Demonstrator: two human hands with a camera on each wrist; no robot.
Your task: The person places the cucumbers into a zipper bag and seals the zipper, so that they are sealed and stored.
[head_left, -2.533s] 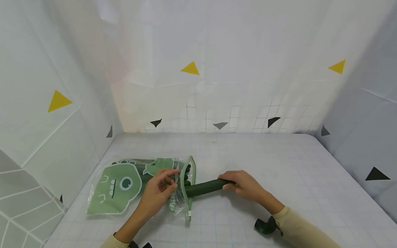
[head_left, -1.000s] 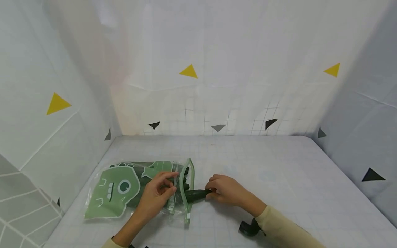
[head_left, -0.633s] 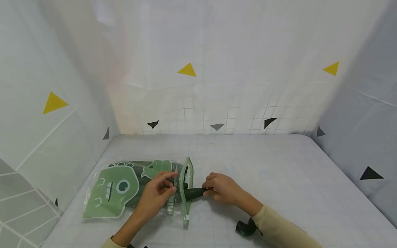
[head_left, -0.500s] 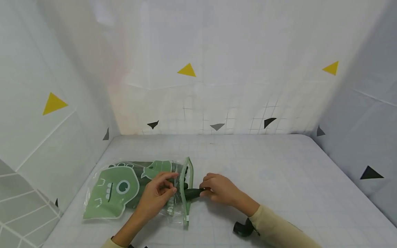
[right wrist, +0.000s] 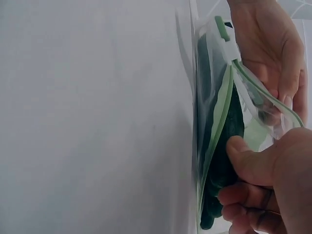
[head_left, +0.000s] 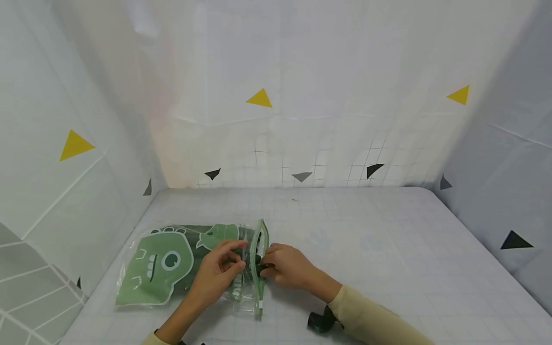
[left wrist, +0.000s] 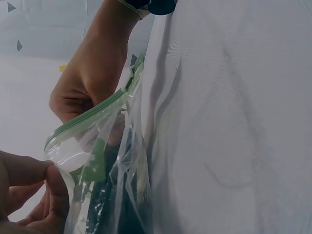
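Observation:
A clear zip bag [head_left: 157, 268] printed with a green dinosaur lies on its side, its green-edged mouth facing right. Dark green cucumbers [head_left: 196, 258] show through the film. My left hand [head_left: 220, 268] pinches the bag's upper film near the mouth, between thumb and fingertips [left wrist: 57, 183]. My right hand [head_left: 288, 267] is at the opening and grips the end of one cucumber [right wrist: 233, 119], thumb on one side and fingers curled on the other. Most of that cucumber is inside the bag. More cucumber ends [right wrist: 210, 207] sit beside it, partly behind the fingers.
A white slider [right wrist: 231, 50] is at the near end of the green zip strip. The table [head_left: 366, 239] has a pale grid-lined cover. White sheeting [head_left: 327, 96] with yellow and black triangles stands at the back and both sides.
My right hand has moved left to the bag's mouth, pushing the cucumber in from well outside until little shows in the head view. My left hand has kept its pinch on the film.

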